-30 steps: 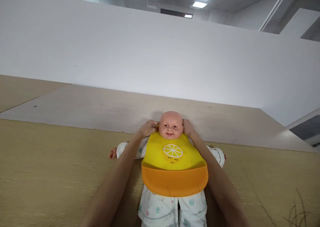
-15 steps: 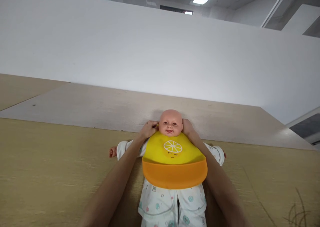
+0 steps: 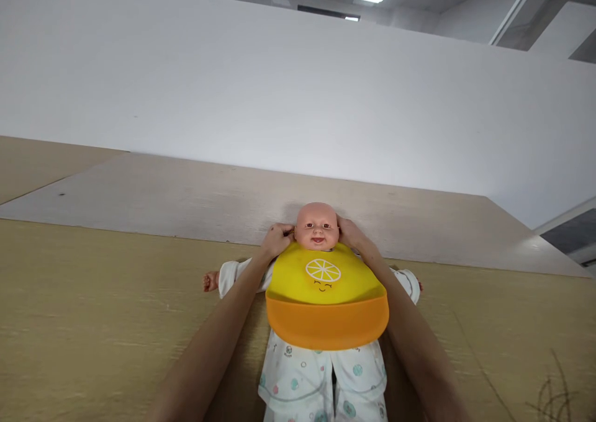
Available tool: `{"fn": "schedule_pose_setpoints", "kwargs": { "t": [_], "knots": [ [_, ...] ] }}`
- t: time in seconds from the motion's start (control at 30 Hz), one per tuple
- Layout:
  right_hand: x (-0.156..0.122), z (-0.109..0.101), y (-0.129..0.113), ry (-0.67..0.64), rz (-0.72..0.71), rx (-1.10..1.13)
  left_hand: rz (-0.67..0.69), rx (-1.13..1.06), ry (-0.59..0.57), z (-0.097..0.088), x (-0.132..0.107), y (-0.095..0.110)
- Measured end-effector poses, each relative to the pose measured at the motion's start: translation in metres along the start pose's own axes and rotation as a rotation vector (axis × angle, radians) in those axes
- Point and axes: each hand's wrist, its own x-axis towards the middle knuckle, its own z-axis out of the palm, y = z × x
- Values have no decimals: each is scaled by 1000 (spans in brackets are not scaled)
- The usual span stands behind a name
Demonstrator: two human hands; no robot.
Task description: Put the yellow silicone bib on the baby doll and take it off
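A baby doll (image 3: 317, 224) in white printed clothes (image 3: 298, 378) lies on its back, arms spread to both sides. Over its chest is a yellow bib (image 3: 298, 273) with a lemon-slice face and an orange catch pocket (image 3: 327, 324). My left hand (image 3: 278, 239) is beside the doll's neck, on the left of its head, thumb and fingers pinched at the bib's neck strap. On the other side my right hand (image 3: 352, 233) reaches behind the head, where its fingers are hidden. The strap behind the neck is out of sight.
The doll lies on a light wooden surface (image 3: 116, 304), its head on a paler board strip (image 3: 195, 192). Beyond rises a white partition (image 3: 279, 93). Thin dark strands (image 3: 552, 394) show at the lower right.
The bib has shifted slightly to the right, and its neckline now shows a small gap under the chin. My right hand has moved a little up beside the head; my left stays pinched.
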Motion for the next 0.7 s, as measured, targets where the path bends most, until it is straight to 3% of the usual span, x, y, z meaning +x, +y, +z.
{"fn": "schedule_pose_setpoints", "kwargs": {
  "t": [0.27,0.7],
  "knots": [
    [-1,-5,7,44,-157,51,6,4,-16,0,-2,2],
    [2,-3,12,45,-62,-100,10,54,-28,1,2,1]
  ]
}}
